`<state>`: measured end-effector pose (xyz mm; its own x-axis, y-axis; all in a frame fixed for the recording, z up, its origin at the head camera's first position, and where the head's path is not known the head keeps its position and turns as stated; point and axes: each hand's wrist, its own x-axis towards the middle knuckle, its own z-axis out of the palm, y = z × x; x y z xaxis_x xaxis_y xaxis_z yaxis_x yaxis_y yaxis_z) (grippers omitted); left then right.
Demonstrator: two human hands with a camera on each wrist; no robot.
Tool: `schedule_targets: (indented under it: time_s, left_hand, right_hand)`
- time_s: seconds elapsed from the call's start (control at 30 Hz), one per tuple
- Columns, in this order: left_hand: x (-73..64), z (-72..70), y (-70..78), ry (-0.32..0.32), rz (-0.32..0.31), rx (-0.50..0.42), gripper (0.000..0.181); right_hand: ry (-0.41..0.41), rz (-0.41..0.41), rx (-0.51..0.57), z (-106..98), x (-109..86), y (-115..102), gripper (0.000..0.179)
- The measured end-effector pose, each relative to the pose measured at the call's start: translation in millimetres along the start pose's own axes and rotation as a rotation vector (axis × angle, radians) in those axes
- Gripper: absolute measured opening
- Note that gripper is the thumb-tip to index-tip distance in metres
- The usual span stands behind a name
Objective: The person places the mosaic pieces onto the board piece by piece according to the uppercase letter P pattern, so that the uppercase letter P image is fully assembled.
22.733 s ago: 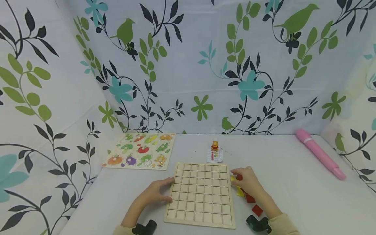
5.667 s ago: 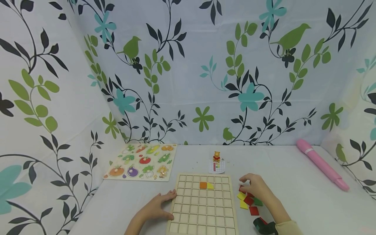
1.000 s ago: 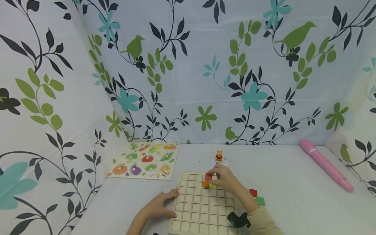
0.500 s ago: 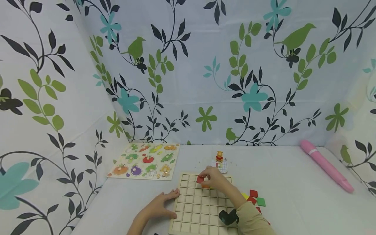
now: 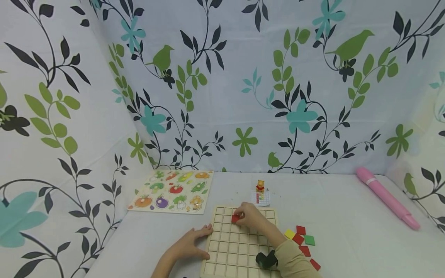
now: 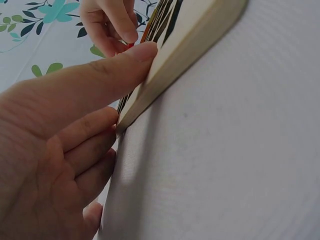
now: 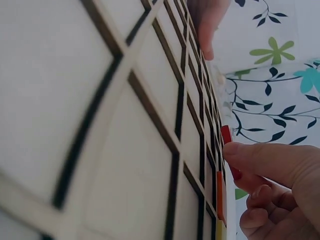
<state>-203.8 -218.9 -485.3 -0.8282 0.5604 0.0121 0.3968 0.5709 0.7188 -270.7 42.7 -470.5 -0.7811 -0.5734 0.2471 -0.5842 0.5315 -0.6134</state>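
A wooden grid board [image 5: 227,249] lies flat on the table. The left hand [image 5: 189,244] rests against its left edge with fingers spread; in the left wrist view the thumb [image 6: 120,70] touches the frame's top and the other fingers meet its side. Over the far rows, the right hand [image 5: 253,218] pinches a red square tile [image 5: 235,219] between thumb and fingers. In the right wrist view this red tile stands tilted at the board's surface, near an orange tile [image 7: 220,195] and a yellow tile [image 7: 219,230] in cells. The right hand hides those two in the head view.
Right of the board lie loose red tiles [image 5: 301,230], a yellow tile [image 5: 289,234] and a green tile [image 5: 309,240]. Behind it are a small bear figure [image 5: 260,186] and a printed grid card [image 5: 262,198]. A vegetable puzzle board [image 5: 170,192] lies back left, a pink marker-shaped object [image 5: 387,197] right.
The board was bare at first; an orange and a yellow tile came onto it. The right hand has since carried a red tile from the pile, then shifted left over the far rows.
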Motion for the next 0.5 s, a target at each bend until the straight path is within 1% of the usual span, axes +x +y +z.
schedule_targets:
  time_s: [0.13, 0.33, 0.5]
  left_hand:
    - [0.0, 0.5, -0.4, -0.001, -0.003, 0.007, 0.076]
    - [0.6, 1.2, -0.7, 0.000, -0.029, 0.015, 0.077]
    - [1.0, 1.0, -0.4, -0.001, -0.035, 0.023, 0.076]
  right_hand:
    - [0.008, 0.016, 0.014, 3.4, -1.7, -0.2, 0.020]
    - [0.025, 0.043, 0.029, 5.2, -2.9, 0.4, 0.020]
    - [0.029, 0.056, 0.026, 5.9, -2.7, 1.7, 0.020]
